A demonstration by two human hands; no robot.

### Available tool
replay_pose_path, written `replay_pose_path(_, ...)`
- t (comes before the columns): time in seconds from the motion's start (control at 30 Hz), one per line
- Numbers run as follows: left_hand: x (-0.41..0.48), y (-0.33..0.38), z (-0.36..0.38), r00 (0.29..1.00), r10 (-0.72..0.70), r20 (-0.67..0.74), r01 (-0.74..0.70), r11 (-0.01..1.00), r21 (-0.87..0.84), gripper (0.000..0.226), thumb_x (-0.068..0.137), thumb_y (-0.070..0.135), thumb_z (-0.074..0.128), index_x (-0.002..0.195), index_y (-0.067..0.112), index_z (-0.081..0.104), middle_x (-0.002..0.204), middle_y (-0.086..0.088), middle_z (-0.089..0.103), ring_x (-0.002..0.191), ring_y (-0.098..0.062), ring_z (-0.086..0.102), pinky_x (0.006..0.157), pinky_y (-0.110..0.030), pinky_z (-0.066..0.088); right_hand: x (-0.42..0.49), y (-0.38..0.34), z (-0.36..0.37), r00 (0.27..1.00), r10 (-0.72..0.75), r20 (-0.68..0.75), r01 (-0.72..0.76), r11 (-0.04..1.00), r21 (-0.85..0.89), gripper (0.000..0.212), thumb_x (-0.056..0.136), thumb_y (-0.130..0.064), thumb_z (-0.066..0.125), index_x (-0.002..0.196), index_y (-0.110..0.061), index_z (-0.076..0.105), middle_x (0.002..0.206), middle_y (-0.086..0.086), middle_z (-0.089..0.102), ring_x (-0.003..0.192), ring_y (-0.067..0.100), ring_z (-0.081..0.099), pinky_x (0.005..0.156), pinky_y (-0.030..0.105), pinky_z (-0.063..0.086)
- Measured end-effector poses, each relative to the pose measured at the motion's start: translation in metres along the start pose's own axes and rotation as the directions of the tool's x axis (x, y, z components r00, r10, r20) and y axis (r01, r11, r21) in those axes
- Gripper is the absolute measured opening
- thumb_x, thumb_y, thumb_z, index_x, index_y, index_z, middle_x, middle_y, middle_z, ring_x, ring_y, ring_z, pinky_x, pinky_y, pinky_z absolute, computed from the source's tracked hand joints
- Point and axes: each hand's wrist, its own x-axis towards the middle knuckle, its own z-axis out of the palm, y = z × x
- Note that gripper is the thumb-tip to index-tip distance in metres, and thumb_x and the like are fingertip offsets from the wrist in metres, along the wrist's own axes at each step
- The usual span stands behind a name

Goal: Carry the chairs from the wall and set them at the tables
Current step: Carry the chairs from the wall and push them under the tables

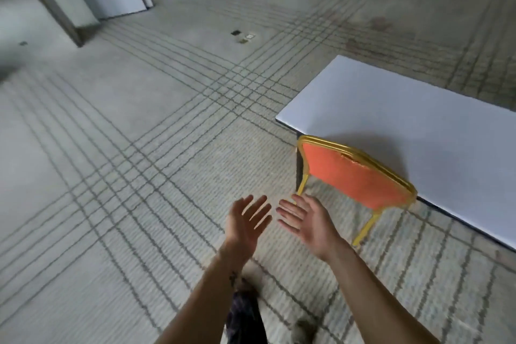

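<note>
**Soft, dim light; smear at the edges**

We saw the room lit softly and evenly, rather dim, with no glare anywhere. The white table (391, 103) was the brightest surface, and a faint grey shadow lay across its top just beyond the chair (354, 176). The carpet (111, 148) looked flat and pale, darkening toward the far right corner. We found the upper left smeared and out of focus, and the fingers of the left hand (245, 229) slightly blurred. The carpet's lines bowed near the frame edges, as under a wide lens.

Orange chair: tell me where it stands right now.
In the head view the orange chair stands right of centre, tucked against the near edge of the white table, just beyond the right hand.
</note>
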Motion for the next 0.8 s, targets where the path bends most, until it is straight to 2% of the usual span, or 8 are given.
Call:
replay_pose_path(0.13, -0.058, 0.024, -0.064, 0.987, 0.111, -0.112, -0.126, 0.982, -0.138, 0.032, 0.109, 0.032, 0.037, 0.125, 0.01, 0.054, 0.121, -0.017, 0.074, 0.112, -0.034, 0.07, 0.091, -0.047, 0.054, -0.022, 0.038, 0.058, 0.988, 0.091, 0.124, -0.071, 0.985, -0.158, 0.04, 0.106, -0.036, 0.044, 0.134, -0.009, 0.053, 0.129, 0.019, 0.068, 0.122, 0.036, 0.065, 0.108, 0.054, 0.047)
replay_pose_path(0.27, -0.144, 0.045, -0.159, 0.933, 0.246, -0.262, -0.318, 0.904, -0.286, 0.032, 0.108, 0.032, 0.039, 0.126, 0.011, 0.055, 0.124, -0.018, 0.073, 0.118, -0.036, 0.067, 0.099, -0.048, 0.051, -0.056, 0.114, 0.133, 0.931, 0.254, 0.26, -0.158, 0.927, -0.341, 0.037, 0.106, -0.035, 0.042, 0.128, -0.009, 0.056, 0.13, 0.019, 0.068, 0.12, 0.035, 0.065, 0.103, 0.05, 0.049)
replay_pose_path(0.37, -0.207, 0.047, -0.228, 0.874, 0.302, -0.38, -0.433, 0.839, -0.329, 0.033, 0.108, 0.031, 0.04, 0.129, 0.012, 0.055, 0.125, -0.017, 0.072, 0.121, -0.037, 0.066, 0.105, -0.049, 0.049, -0.088, 0.177, 0.177, 0.861, 0.359, 0.362, -0.176, 0.876, -0.449, 0.036, 0.105, -0.034, 0.044, 0.129, -0.01, 0.056, 0.132, 0.02, 0.067, 0.116, 0.035, 0.067, 0.101, 0.049, 0.049)
replay_pose_path(0.5, -0.288, 0.04, -0.316, 0.799, 0.322, -0.508, -0.54, 0.755, -0.371, 0.03, 0.105, 0.027, 0.043, 0.127, 0.013, 0.058, 0.124, -0.016, 0.073, 0.122, -0.036, 0.065, 0.113, -0.05, 0.044, -0.143, 0.269, 0.22, 0.769, 0.481, 0.422, -0.187, 0.799, -0.572, 0.035, 0.105, -0.036, 0.044, 0.126, -0.011, 0.058, 0.131, 0.018, 0.068, 0.114, 0.033, 0.067, 0.098, 0.047, 0.049)
replay_pose_path(0.67, -0.399, 0.016, -0.424, 0.713, 0.32, -0.624, -0.643, 0.653, -0.4, 0.035, 0.103, 0.024, 0.045, 0.133, 0.011, 0.057, 0.123, -0.016, 0.074, 0.124, -0.035, 0.064, 0.108, -0.047, 0.046, -0.228, 0.395, 0.261, 0.655, 0.605, 0.452, -0.182, 0.708, -0.683, 0.038, 0.106, -0.037, 0.042, 0.127, -0.011, 0.058, 0.134, 0.018, 0.066, 0.119, 0.033, 0.065, 0.094, 0.044, 0.05)
replay_pose_path(0.8, -0.49, -0.009, -0.51, 0.62, 0.353, -0.701, -0.745, 0.546, -0.384, 0.037, 0.103, 0.025, 0.046, 0.135, 0.012, 0.057, 0.123, -0.015, 0.074, 0.126, -0.035, 0.063, 0.112, -0.048, 0.044, -0.308, 0.495, 0.284, 0.559, 0.686, 0.466, -0.151, 0.636, -0.757, 0.04, 0.106, -0.038, 0.04, 0.128, -0.01, 0.059, 0.133, 0.018, 0.067, 0.121, 0.033, 0.065, 0.095, 0.043, 0.05)
